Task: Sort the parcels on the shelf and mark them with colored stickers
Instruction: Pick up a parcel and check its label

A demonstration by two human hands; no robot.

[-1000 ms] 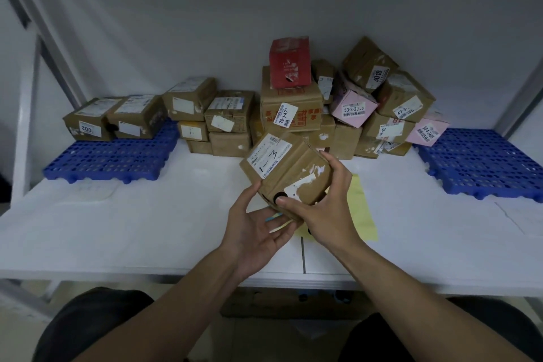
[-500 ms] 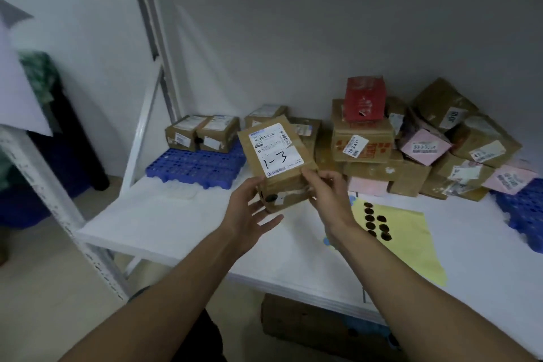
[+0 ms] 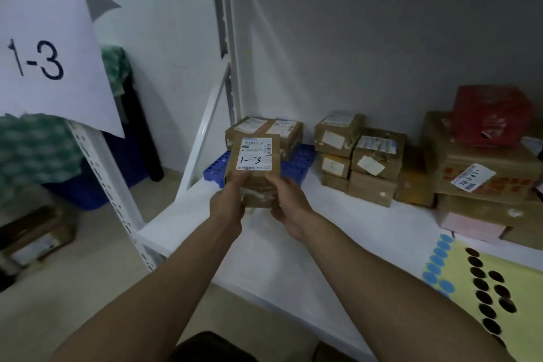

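— White shelf (image 3: 338, 229), a sign (image 3: 53, 62) reading 1-3 on its left post. Which step?
— Sorting. Left hand (image 3: 227, 204) and right hand (image 3: 289, 206) both grip a parcel (image 3: 254, 167) marked 1-3, above the shelf's left end.
— Next?
— Likely setting it on the blue pallet (image 3: 298, 163); the sticker sheet (image 3: 523, 288) lies far right.

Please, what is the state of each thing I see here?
Brown cardboard parcel labelled 1-3: held, label up.
Left grip: holds the parcel.
Right grip: holds the parcel.
Yellow sticker sheet: lying flat.
Red cardboard box: stacked on a brown box.
White paper sign: hanging.
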